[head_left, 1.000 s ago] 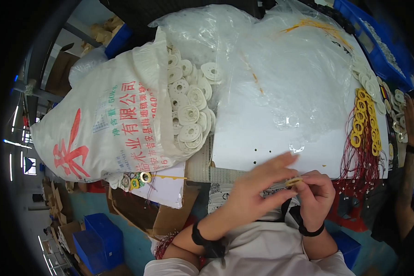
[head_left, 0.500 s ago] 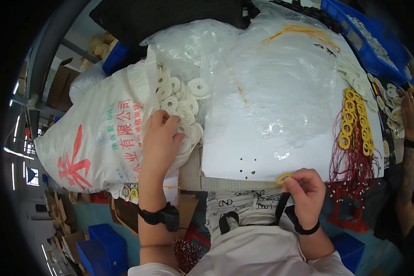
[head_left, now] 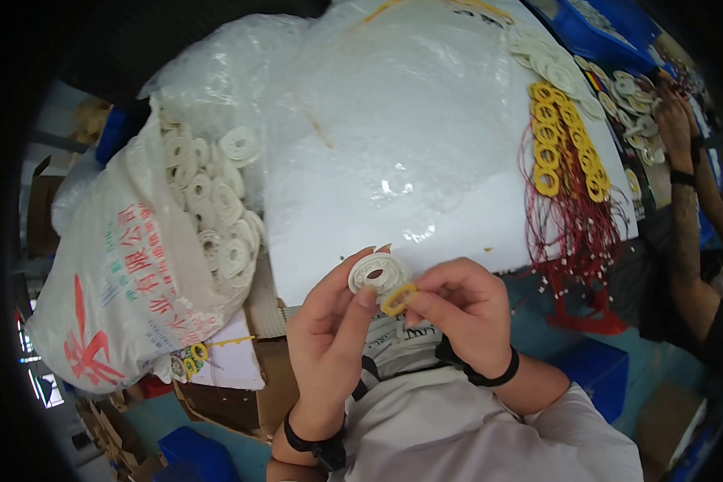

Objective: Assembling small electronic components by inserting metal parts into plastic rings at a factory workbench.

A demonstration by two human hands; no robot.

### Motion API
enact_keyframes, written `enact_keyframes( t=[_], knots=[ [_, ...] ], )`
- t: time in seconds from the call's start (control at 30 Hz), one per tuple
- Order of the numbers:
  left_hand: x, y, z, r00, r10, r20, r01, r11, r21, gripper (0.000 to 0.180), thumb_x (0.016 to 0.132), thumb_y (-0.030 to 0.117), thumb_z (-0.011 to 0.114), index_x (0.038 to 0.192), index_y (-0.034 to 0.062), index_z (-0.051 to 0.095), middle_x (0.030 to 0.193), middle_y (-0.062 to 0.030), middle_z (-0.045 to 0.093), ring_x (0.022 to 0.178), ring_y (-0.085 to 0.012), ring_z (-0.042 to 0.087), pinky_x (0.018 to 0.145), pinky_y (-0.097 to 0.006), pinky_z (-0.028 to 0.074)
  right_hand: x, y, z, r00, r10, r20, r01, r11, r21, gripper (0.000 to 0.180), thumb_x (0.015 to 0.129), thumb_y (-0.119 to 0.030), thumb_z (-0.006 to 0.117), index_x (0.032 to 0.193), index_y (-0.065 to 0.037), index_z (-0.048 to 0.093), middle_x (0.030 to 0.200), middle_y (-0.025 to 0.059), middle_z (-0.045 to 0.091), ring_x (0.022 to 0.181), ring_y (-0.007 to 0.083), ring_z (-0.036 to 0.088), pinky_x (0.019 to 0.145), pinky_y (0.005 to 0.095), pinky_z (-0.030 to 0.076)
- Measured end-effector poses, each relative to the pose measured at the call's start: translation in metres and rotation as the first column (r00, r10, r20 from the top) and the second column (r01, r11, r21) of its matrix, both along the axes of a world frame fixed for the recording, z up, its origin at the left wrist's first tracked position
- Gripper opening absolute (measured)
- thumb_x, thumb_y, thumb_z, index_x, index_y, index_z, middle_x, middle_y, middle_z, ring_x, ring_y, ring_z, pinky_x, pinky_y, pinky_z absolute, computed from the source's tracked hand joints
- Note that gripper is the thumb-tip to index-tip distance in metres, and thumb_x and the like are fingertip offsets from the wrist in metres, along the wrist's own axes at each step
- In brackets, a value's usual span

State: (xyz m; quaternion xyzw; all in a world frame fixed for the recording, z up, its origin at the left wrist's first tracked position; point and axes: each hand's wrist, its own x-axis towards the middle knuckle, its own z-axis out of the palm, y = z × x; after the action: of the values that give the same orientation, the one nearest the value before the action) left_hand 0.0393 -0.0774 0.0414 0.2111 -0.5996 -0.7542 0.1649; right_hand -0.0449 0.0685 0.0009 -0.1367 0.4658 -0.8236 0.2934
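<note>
In front of my body, over the near edge of the white-covered tabletop (head_left: 313,255), my left hand (head_left: 333,325) grips a round white plastic disc (head_left: 360,270) with a hole in its middle. A small yellow ring (head_left: 388,306) is pinched between the thumb and fingers of my right hand (head_left: 467,307). The ring meets or overlaps the disc's lower right edge; whether the two are joined I cannot tell. At the left, a white woven sack (head_left: 108,285) gapes, with many similar white discs (head_left: 231,205) spilling at its mouth.
Clear plastic sheeting (head_left: 394,104) covers much of the tabletop. On the right lie rows of yellow rings (head_left: 545,155) with dark red wires (head_left: 566,237) trailing over the edge. A co-worker's hand (head_left: 673,120) is beyond, near more discs. A blue bin (head_left: 610,36) stands at the far right.
My left hand has left the sack's mouth and come to the middle, now with a white disc. My right hand has moved left with the yellow ring to meet it. The view has shifted.
</note>
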Motion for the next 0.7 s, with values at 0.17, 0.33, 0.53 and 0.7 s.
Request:
enact_keyframes(
  t=[0.17,0.33,0.53,0.7],
  knots=[
    [0.006,0.012,-0.012,0.989,-0.144,-0.034,0.135,0.973,-0.188,0.038,0.104,-0.002,0.052,0.141,-0.0085,0.054,0.139,-0.0192,0.063,0.123,-0.0211,0.063,0.103,-0.032,0.051,-0.001,0.007,-0.01,0.999,-0.034,-0.022,0.035,0.999,0.009,0.016,0.096,0.006,0.067,0.112,0.006,0.065,0.104,0.0136,0.072,0.086,0.0153,0.071,0.076,0.0266,0.059],
    [0.009,0.009,-0.017,0.98,-0.2,-0.004,0.193,0.95,-0.246,0.042,0.1,-0.005,0.053,0.142,-0.006,0.056,0.134,-0.0182,0.067,0.118,-0.0189,0.066,0.1,-0.031,0.052,0.001,0.009,-0.015,0.998,-0.03,-0.053,0.031,0.999,0.017,0.015,0.096,0.006,0.067,0.111,0.007,0.065,0.104,0.014,0.072,0.085,0.0158,0.071,0.076,0.0269,0.059],
    [0.015,0.008,-0.022,0.986,-0.164,-0.01,0.154,0.944,-0.291,0.043,0.096,-0.006,0.054,0.139,-0.0041,0.06,0.128,-0.0171,0.07,0.113,-0.0171,0.068,0.096,-0.029,0.053,0.005,0.009,-0.016,0.998,-0.002,-0.066,0.006,0.998,0.057,0.015,0.096,0.006,0.068,0.111,0.006,0.065,0.104,0.0144,0.072,0.084,0.0156,0.071,0.075,0.0268,0.059],
    [0.017,0.009,-0.027,0.991,-0.133,-0.004,0.125,0.94,-0.317,0.044,0.095,-0.006,0.055,0.139,-0.0023,0.061,0.124,-0.0169,0.072,0.109,-0.0167,0.07,0.094,-0.029,0.054,0.004,0.009,-0.019,0.999,0.022,-0.05,-0.018,0.997,0.075,0.015,0.096,0.005,0.068,0.111,0.006,0.065,0.103,0.0139,0.073,0.084,0.0147,0.071,0.075,0.0262,0.059]
  ],
)
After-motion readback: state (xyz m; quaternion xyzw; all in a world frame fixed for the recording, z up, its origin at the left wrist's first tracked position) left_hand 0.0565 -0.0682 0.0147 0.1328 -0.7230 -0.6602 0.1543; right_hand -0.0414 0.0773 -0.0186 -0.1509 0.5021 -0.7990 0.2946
